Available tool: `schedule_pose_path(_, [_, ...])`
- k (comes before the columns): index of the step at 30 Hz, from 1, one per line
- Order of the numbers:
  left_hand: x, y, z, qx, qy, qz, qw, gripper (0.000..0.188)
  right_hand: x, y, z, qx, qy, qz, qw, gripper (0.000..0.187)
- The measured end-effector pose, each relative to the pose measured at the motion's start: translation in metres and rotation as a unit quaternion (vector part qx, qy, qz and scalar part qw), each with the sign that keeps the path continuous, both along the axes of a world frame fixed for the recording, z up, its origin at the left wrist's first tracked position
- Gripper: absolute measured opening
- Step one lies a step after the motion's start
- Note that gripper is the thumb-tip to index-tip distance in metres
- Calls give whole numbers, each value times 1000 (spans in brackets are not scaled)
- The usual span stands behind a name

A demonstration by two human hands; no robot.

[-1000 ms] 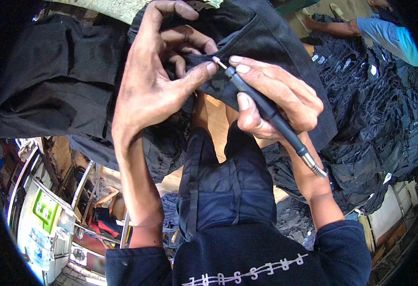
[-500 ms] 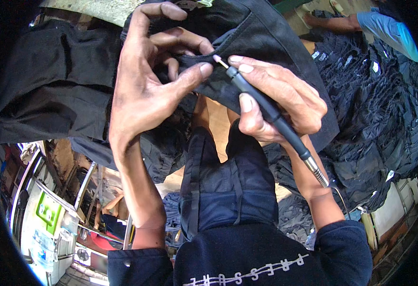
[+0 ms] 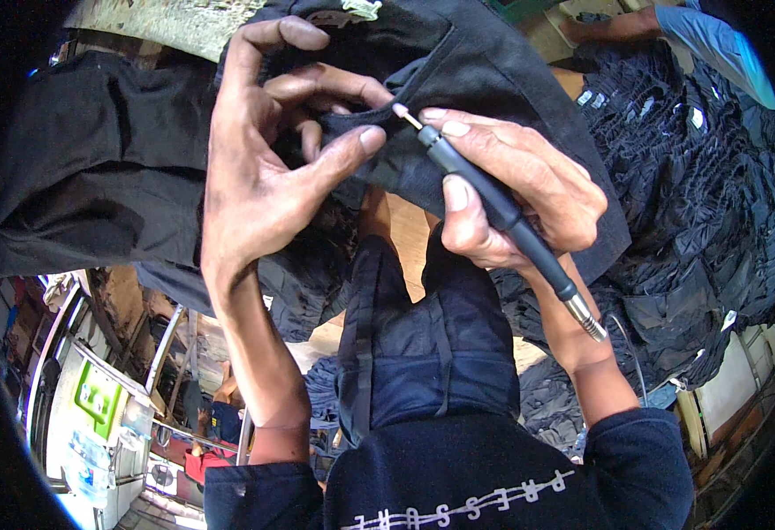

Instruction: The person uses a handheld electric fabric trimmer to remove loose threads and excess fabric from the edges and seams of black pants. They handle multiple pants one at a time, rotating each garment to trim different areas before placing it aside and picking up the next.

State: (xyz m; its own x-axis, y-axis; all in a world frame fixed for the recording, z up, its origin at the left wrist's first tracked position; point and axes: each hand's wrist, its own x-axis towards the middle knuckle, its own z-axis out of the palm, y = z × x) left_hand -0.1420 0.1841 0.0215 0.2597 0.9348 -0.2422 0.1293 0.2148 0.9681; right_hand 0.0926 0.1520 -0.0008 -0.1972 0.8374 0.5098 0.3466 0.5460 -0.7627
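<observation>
My right hand [image 3: 529, 181] is closed in a pen-like grip around a rotary tool handpiece [image 3: 493, 199], black with a metal collar at its rear end. Its small pale pink tip [image 3: 400, 110] meets the stitched edge of a black garment [image 3: 511, 84]. My left hand [image 3: 268, 168] holds that edge with bent fingers, one fingertip beside the tool tip. The left thumb stands a little apart, below the edge, and another finger is raised. Fabric partly hides some left fingers, so their exact grip is unclear.
More black cloth [image 3: 96, 159] lies to the left. A large heap of dark garments [image 3: 688, 212] with white tags fills the right side. Another person's arm and blue clothing [image 3: 714, 44] show at the far right. A green-and-white container [image 3: 100, 397] stands at lower left.
The left hand has shifted slightly left, its thumb a little farther from the tool tip. The handpiece stays at the garment's edge. The whole view has moved slightly.
</observation>
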Motion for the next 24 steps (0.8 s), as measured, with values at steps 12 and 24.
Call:
schedule_pose_path(12, [1,0,3,-5,17,0,1000,77,1,-1,2,-4,-8,-26,1000,28])
schedule_pose_path(24, [8,0,3,-6,12,1,1000,73,8,-2,3,-36,2,-37,999,31])
